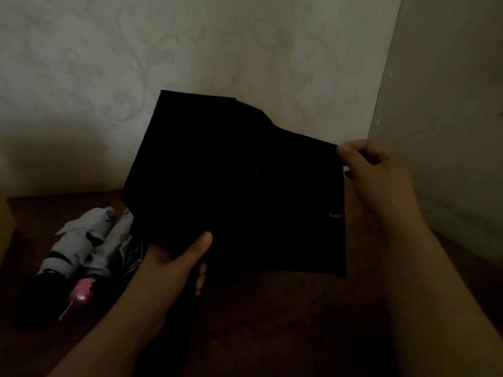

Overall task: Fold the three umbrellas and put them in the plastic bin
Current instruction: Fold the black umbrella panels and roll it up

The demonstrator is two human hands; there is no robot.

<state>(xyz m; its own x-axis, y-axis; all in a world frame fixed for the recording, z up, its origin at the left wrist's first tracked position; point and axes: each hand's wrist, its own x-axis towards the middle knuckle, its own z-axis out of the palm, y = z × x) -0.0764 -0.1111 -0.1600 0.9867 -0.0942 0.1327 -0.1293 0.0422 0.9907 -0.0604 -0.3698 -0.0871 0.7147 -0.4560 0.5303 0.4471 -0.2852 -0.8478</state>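
A black umbrella (234, 186) with its canopy fabric spread out fills the middle of the view, held up above a dark brown surface. My left hand (177, 265) grips its lower part, thumb on the fabric. My right hand (373, 170) pinches the canopy's upper right edge. A pale grey folded umbrella (79, 240) lies at the lower left. Beside it lies a silver-grey umbrella (119, 235) with a pink handle (81, 293). No plastic bin is visible.
The dark brown surface (272, 322) runs under everything. A patterned pale wall (190, 50) stands behind, and a plain wall or panel (449, 104) closes the right side. A yellowish edge (4, 227) shows at the far left.
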